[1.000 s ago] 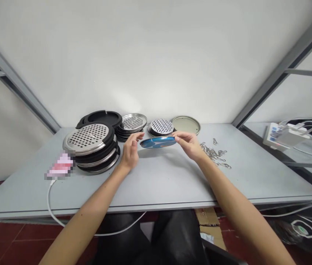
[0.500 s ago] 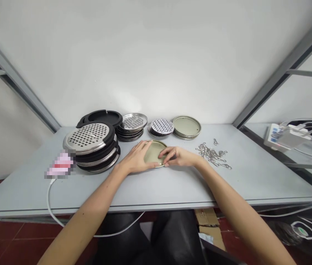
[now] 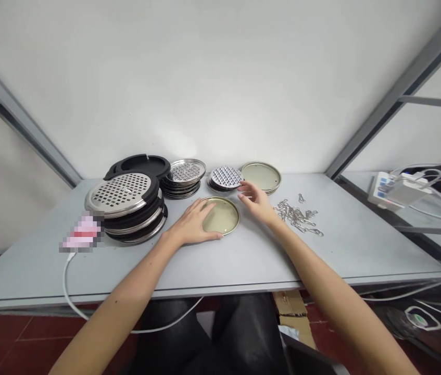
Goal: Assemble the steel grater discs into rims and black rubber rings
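A round olive-green lid (image 3: 224, 216) with a raised rim lies on the grey table. My left hand (image 3: 194, 224) holds its left edge, thumb at the front and fingers at the back. My right hand (image 3: 256, 202) is open with nothing in it, fingers bent near the right edge of a stack of small grater discs (image 3: 227, 177). Behind that hand stands a stack of green lids (image 3: 261, 176). Several metal clips (image 3: 296, 216) lie in a loose pile to the right of my right hand.
Large grater discs with black rims (image 3: 124, 195) are stacked at the left, black rings (image 3: 142, 165) behind them. Another grater stack (image 3: 186, 173) stands beside them. A white cable (image 3: 66, 281) crosses the front edge; a power strip (image 3: 382, 191) is at the right.
My right hand has let go of the green lid's right side, moved up and right toward the small grater stack, and opened. My left hand remains on the lid. The view shifted slightly.
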A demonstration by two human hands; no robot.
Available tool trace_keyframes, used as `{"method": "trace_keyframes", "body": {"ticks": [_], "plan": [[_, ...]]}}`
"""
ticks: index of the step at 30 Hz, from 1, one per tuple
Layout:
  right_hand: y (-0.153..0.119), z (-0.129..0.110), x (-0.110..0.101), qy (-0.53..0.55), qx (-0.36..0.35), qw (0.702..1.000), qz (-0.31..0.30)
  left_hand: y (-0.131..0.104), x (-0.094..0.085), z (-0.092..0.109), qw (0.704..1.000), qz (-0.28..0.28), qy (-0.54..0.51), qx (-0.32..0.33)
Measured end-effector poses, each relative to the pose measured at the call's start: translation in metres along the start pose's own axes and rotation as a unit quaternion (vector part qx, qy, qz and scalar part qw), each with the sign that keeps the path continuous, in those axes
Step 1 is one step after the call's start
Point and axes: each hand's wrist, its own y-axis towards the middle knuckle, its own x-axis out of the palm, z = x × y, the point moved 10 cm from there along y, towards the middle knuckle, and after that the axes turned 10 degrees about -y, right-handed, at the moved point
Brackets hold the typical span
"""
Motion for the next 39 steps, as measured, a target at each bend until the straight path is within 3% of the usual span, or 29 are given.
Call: {"method": "trace_keyframes", "body": {"ticks": [5, 20, 26, 39], "plan": [[0.001, 0.012, 0.008, 0.060, 0.052, 0.997, -0.023, 0.000, 0.002, 0.000, 1.000, -0.009, 0.000, -0.005], [-0.006, 0.015, 0.018, 0.199, 0.148, 0.967, -0.059, -0.001, -0.002, 0.008, 1.000, -0.004, -0.011, -0.004], [-0.005, 0.024, 0.024, 0.223, 0.159, 0.960, -0.060, -0.002, -0.003, 0.010, 0.999, -0.027, 0.009, -0.036], [-0.004, 0.023, 0.022, 0.230, 0.159, 0.958, -0.060, -0.002, -0.004, 0.016, 1.000, -0.003, 0.003, 0.005]]}}
